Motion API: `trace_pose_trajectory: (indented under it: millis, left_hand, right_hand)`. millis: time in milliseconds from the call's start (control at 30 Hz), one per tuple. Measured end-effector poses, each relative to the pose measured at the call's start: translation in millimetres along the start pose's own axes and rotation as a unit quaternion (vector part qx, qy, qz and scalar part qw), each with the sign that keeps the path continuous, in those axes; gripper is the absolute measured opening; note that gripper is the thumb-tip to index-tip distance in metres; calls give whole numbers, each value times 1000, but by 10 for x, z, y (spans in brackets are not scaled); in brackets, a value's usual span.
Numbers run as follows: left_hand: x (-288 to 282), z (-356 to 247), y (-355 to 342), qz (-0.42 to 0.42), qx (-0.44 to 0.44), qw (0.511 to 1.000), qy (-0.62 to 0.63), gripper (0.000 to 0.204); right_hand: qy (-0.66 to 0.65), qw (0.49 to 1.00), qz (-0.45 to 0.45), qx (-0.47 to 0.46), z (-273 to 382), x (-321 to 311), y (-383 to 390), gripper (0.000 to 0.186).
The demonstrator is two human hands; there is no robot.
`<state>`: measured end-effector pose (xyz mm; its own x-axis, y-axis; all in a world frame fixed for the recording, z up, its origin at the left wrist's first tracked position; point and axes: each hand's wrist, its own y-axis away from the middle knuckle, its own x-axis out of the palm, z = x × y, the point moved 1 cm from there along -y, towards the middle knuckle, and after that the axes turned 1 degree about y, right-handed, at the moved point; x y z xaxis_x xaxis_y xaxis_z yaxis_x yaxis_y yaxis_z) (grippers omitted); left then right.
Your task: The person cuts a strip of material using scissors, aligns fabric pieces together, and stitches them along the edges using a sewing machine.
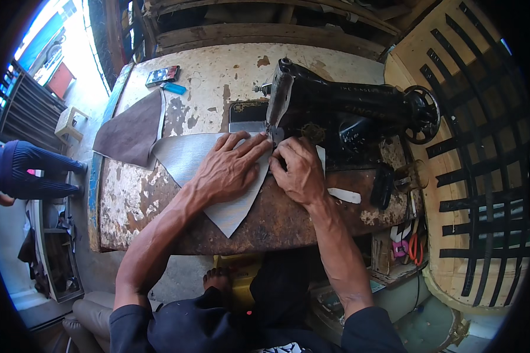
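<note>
My left hand (229,167) rests with fingers stretched over a pale grey triangular piece of material (224,217) on the worn table, fingertips near the needle area (271,132) of a black sewing machine (341,94). Just right of the needle, my right hand (297,170) is curled, thumb and index finger drawn together at the material's edge; what they hold is hidden. A brown piece of material (123,132) lies to the left. A small box (162,75) and a blue object (174,87) sit behind it.
A white strip (344,195) and a black object (383,185) lie right of my hands on the table (129,212). A board with black straps (477,194) stands at the right, above orange-handled tools (415,247). At the left are another person's legs (35,170) and a white stool (70,120).
</note>
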<state>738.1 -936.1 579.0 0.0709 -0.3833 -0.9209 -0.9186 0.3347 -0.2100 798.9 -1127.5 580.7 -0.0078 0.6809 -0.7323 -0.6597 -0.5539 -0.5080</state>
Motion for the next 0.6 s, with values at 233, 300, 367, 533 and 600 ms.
trace_pose_trajectory:
  millis: [233, 300, 367, 533, 600]
  left_hand:
    - [19, -41, -41, 3, 14, 1000, -24, 60]
    - [35, -28, -43, 0, 19, 999, -26, 60]
    - [27, -33, -41, -3, 24, 999, -29, 59]
    - [-3, -65, -26, 10, 13, 999, -34, 57]
    - [-20, -42, -9, 9, 11, 999, -38, 57]
  right_hand:
    - [10, 999, 31, 7, 0, -25, 27, 11]
    - [12, 999, 33, 4, -5, -34, 28, 11]
    - [14, 999, 36, 1, -2, -68, 29, 12]
    - [29, 988, 143, 56, 224, -666, -80, 17]
    - [31, 999, 17, 27, 249, -1222, -315, 23]
